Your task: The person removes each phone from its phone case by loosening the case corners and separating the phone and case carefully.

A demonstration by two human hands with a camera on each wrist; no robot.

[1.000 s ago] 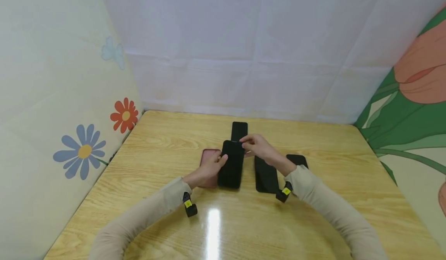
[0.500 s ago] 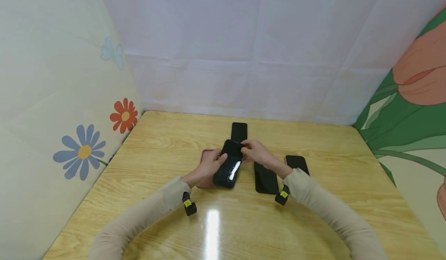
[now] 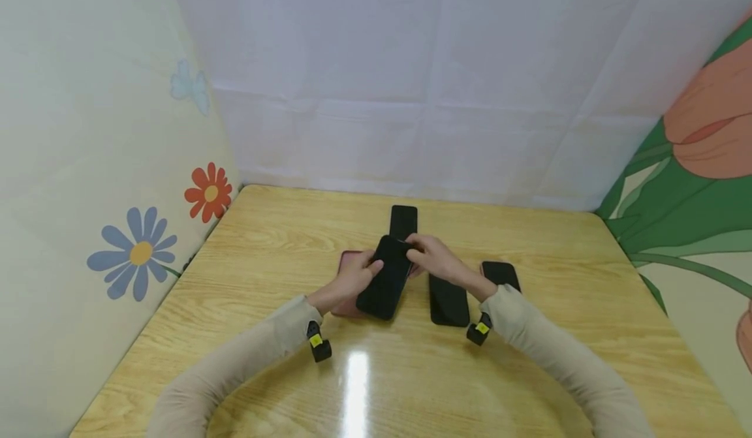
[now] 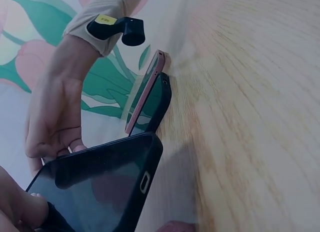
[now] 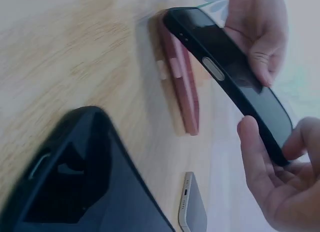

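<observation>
Black-cased phone [image 3: 384, 281] is tilting above the wooden table [image 3: 276, 249], between both hands and partly over a pink item [image 3: 346, 306]; whether that is a bare case or a cased phone, I cannot tell. The left hand [image 3: 352, 277] is gripping its left edge, thumb lying on the dark screen, other fingers mostly hiding beneath; the left wrist view is cutting this hand off. The right hand [image 3: 436, 256] is pinching the top right corner. Held phone and fingers are covering the near end of a far phone [image 3: 404, 220]; the right hand and wrist are masking part of a middle phone [image 3: 449, 304], while the right sleeve [image 3: 549, 337] is overlapping a rightmost phone [image 3: 498, 272].
</observation>
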